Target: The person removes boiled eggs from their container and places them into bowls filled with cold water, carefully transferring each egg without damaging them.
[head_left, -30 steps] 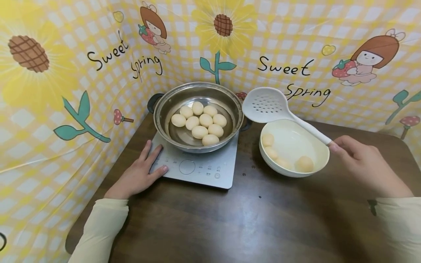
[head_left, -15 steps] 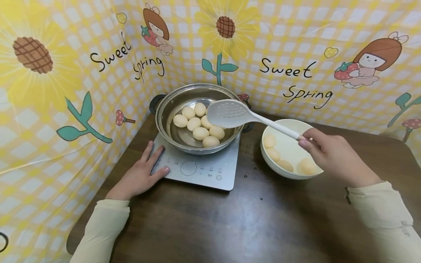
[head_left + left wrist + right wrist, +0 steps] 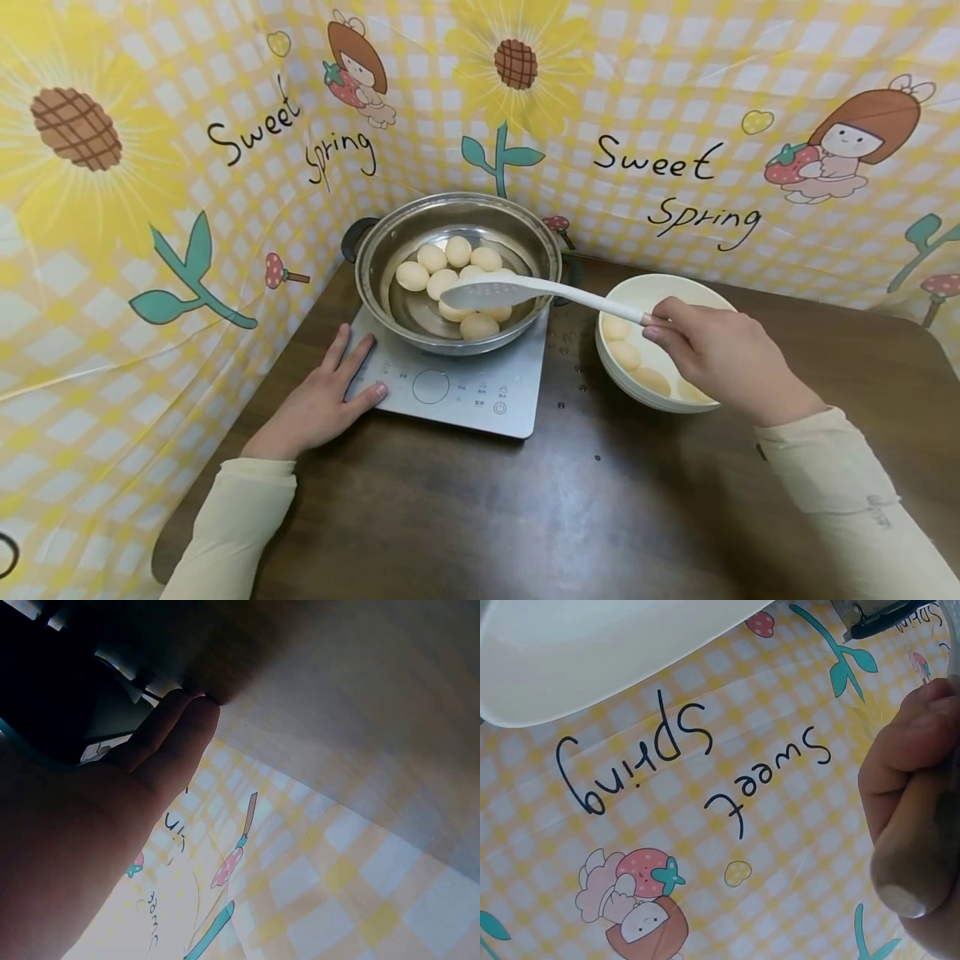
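With fingers spread straight, my left hand [image 3: 318,400] rests on the left edge of the silver induction cooker [image 3: 465,410]; its fingers [image 3: 180,739] also show in the left wrist view. On the cooker stands a steel pot [image 3: 375,304] holding several pale eggs [image 3: 412,276] in shallow liquid. My right hand [image 3: 720,354] grips the handle end of a white slotted spoon [image 3: 573,293]. The perforated head is inside the pot's outline, low over the eggs, and covers some of them. The cream bowl [image 3: 637,387] beneath my right hand contains several more eggs [image 3: 625,354], partly hidden by the hand.
Dark pot handles [image 3: 358,237] stick out left and right. Drops of water dot the brown table [image 3: 480,508] between cooker and bowl. A yellow checked cloth [image 3: 667,75] with printed figures rises close behind and along the left side.
My right hand has carried the slotted spoon leftward and down, from above the bowl to over the eggs in the pot. The left hand has stayed on the cooker.
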A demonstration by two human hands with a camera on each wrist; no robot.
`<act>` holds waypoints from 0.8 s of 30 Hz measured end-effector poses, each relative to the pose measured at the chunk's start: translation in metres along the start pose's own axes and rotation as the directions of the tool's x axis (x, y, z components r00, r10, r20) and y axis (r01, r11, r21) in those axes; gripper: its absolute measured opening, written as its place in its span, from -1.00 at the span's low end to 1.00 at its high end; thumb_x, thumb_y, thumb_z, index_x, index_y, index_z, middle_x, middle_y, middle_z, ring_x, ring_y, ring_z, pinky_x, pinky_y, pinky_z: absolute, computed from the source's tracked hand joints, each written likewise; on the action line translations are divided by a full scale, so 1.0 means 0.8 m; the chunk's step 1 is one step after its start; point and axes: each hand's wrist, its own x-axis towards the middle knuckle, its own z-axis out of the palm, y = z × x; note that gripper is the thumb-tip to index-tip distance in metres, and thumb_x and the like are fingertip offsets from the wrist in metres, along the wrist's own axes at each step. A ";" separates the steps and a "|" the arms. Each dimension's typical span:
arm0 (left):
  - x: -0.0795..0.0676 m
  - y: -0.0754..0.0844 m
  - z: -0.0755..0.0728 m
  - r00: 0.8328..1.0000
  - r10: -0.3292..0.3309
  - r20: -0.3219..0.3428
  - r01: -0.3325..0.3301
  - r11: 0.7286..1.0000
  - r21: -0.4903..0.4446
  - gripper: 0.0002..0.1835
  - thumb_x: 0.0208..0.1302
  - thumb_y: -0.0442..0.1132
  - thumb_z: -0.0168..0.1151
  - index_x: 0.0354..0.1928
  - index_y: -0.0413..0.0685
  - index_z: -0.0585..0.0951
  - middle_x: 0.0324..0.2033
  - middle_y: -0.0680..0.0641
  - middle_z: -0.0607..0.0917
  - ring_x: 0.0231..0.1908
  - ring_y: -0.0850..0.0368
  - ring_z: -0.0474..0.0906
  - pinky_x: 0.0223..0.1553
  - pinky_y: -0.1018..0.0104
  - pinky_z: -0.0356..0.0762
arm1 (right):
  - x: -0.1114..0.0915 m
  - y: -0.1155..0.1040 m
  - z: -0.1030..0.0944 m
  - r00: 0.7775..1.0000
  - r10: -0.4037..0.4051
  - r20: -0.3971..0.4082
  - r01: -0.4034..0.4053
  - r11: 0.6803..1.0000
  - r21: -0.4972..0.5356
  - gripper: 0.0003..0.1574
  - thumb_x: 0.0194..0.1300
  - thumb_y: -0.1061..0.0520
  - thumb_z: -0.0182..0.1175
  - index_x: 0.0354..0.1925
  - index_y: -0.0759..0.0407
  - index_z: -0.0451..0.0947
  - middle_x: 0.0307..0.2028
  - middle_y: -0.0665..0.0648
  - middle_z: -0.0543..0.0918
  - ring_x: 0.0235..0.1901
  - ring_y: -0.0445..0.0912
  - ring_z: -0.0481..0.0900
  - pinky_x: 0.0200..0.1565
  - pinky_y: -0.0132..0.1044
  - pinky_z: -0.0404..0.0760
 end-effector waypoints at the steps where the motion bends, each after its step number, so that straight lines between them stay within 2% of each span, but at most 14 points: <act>1: 0.000 0.000 0.000 1.000 -0.001 0.000 0.001 1.000 0.000 -0.10 0.50 0.29 -0.02 0.64 0.03 -0.08 0.57 -0.26 -0.33 0.33 -0.61 0.16 0.13 -0.43 0.29 | 0.000 0.000 0.001 1.000 -0.009 -0.003 0.009 1.000 -0.005 -0.79 0.29 0.13 0.41 -0.28 -0.04 0.51 -0.59 -0.19 0.32 -0.64 -0.22 0.20 -0.57 -0.25 0.22; 8: 0.000 -0.001 0.001 1.000 -0.004 -0.003 0.004 1.000 0.002 -0.09 0.49 0.30 -0.02 0.64 0.03 -0.08 0.58 -0.26 -0.33 0.34 -0.61 0.14 0.14 -0.42 0.29 | 0.001 -0.001 0.010 0.998 -0.062 -0.023 0.062 0.998 -0.005 -0.78 0.23 0.12 0.45 -0.24 -0.02 0.57 -0.50 -0.21 0.56 -0.61 -0.26 0.31 -0.53 -0.24 0.34; 24: -0.001 -0.001 0.000 1.000 0.000 -0.005 0.000 1.000 -0.002 -0.10 0.49 0.29 -0.01 0.64 0.05 -0.08 0.58 -0.26 -0.32 0.33 -0.60 0.16 0.13 -0.42 0.29 | 0.006 -0.007 0.012 0.997 -0.065 0.049 0.064 0.998 0.025 -0.81 0.27 0.10 0.43 -0.27 -0.06 0.56 -0.62 -0.27 0.36 -0.66 -0.28 0.20 -0.55 -0.27 0.27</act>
